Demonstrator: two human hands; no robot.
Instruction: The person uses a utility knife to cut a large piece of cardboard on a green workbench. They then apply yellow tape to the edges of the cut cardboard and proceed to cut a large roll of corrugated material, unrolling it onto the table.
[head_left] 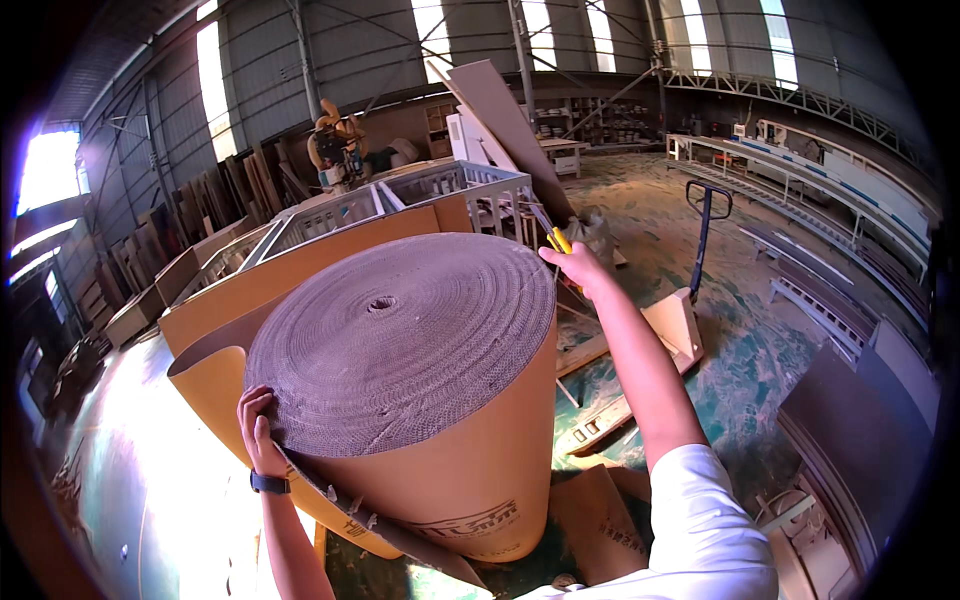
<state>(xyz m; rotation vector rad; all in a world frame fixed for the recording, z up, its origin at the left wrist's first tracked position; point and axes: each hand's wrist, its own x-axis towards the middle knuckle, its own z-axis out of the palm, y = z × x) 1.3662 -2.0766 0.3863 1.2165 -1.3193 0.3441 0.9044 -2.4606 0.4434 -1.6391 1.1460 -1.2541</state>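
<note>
A big upright roll of corrugated cardboard [400,340] stands before me, its ridged spiral end facing up around a small core hole. At the roll's near left rim, my left hand [262,428] is closed with bent fingers on the edge of the cardboard sheet [350,505], whose loose layer hangs away from the roll toward me. My right hand [580,268] is beyond the roll's far right rim, gripping a yellow utility knife [560,242]. The knife points up and away, apart from the roll. Part of its handle is hidden by my fingers.
Behind the roll are grey metal frames [340,212] and leaning boards [510,120]. A pallet jack [705,240] stands to the right, by a wooden pallet piece [672,330]. Dark panels [830,450] are stacked at near right. Cut cardboard [598,525] lies beside the roll.
</note>
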